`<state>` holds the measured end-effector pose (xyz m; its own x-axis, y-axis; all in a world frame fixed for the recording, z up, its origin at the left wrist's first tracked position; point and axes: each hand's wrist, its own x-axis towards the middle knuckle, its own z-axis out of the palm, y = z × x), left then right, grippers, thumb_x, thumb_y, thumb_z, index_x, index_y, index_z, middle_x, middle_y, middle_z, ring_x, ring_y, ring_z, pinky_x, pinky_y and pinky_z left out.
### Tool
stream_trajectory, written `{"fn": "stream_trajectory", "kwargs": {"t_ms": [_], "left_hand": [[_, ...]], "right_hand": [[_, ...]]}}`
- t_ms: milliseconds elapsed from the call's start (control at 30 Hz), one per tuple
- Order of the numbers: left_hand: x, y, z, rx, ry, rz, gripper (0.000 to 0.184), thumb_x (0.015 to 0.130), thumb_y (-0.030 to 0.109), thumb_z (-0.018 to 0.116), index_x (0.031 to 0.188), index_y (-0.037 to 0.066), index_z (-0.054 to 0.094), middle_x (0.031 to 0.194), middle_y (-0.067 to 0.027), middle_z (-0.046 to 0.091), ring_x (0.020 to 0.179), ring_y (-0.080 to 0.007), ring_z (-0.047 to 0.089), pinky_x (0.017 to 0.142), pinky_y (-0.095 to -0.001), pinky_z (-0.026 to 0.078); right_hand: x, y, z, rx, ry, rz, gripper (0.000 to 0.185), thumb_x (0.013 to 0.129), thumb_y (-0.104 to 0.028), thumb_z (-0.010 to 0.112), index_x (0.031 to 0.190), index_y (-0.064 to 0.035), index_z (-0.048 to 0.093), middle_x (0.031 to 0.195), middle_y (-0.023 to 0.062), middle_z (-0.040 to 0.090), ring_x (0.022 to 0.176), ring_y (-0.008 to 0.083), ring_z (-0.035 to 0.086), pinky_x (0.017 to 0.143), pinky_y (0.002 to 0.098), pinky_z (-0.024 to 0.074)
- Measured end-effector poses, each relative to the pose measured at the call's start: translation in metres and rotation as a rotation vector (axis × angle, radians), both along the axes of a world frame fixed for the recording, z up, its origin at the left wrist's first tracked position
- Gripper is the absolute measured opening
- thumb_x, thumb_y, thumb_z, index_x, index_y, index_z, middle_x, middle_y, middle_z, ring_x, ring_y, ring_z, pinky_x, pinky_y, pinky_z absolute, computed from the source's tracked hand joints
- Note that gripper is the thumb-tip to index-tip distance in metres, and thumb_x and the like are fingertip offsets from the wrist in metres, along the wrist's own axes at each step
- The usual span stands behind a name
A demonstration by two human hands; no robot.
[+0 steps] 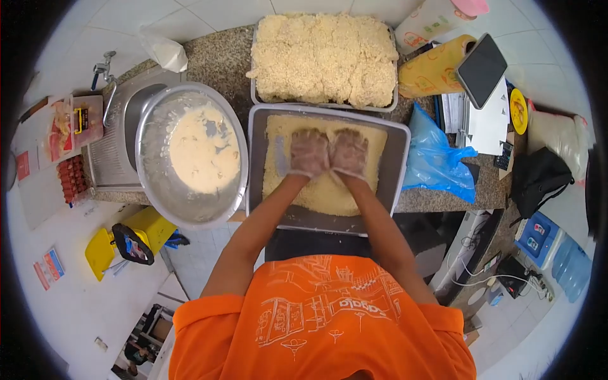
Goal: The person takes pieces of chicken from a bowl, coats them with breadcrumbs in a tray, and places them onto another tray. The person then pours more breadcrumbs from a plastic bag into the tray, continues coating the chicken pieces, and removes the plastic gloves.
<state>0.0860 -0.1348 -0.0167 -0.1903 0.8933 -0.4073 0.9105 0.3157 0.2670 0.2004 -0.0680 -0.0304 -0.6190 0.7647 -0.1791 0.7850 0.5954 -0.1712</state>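
Observation:
My left hand (309, 154) and my right hand (349, 154) lie side by side, backs up, on a bed of pale crumbs (326, 196) in a grey tray (255, 158). Both look flat and open, with crumbs on the fingers and what seems to be a thin clear glove over each. Whether anything lies under the palms is hidden. Behind this tray stands a second grey tray (396, 95), heaped with crumb-coated pieces (324, 60). A wide metal bowl (152, 145) with pale wet batter (202, 152) is to my left.
A blue plastic bag (437, 158) sits right of the tray. Beyond it are a phone (482, 69) propped up, papers (484, 130) and a yellow patterned roll (430, 66). At left are a sink (117, 145) with a tap (107, 76) and a yellow bin (149, 228) below.

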Motion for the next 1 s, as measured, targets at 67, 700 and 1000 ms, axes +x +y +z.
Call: {"fn": "stream_trajectory", "kwargs": {"t_ms": [67,700,1000], "left_hand": [[0.0,0.005,-0.002,-0.082,-0.069,0.057,0.061,0.079,0.044,0.05,0.127,0.007,0.046,0.14,-0.0152,0.033,0.129,-0.0353,0.028,0.106,-0.0532,0.015],[-0.045,-0.022,0.002,0.134,-0.259,0.095,0.059,0.082,0.031,0.044,0.137,0.01,0.033,0.14,-0.0231,0.028,0.13,-0.0347,0.027,0.108,-0.0424,0.019],[0.027,-0.084,0.057,-0.557,-0.246,-0.32,0.044,0.086,0.028,0.04,0.123,0.005,0.048,0.122,-0.0226,0.05,0.116,-0.034,0.046,0.097,-0.0401,0.036]], "right_hand": [[-0.002,0.006,0.014,-0.118,-0.043,0.011,0.053,0.083,-0.042,0.047,0.122,-0.0057,0.052,0.129,0.0135,0.047,0.123,0.0308,0.04,0.104,0.05,0.0229],[0.047,0.024,-0.009,-0.279,0.041,0.066,0.058,0.087,-0.031,0.042,0.136,-0.0043,0.03,0.145,0.0172,0.023,0.131,0.0358,0.025,0.105,0.049,0.0211],[0.053,-0.071,0.04,-1.262,0.109,-0.553,0.076,0.086,-0.057,0.039,0.129,0.0059,0.039,0.129,0.0293,0.041,0.122,0.037,0.041,0.098,0.0415,0.0346]]}}
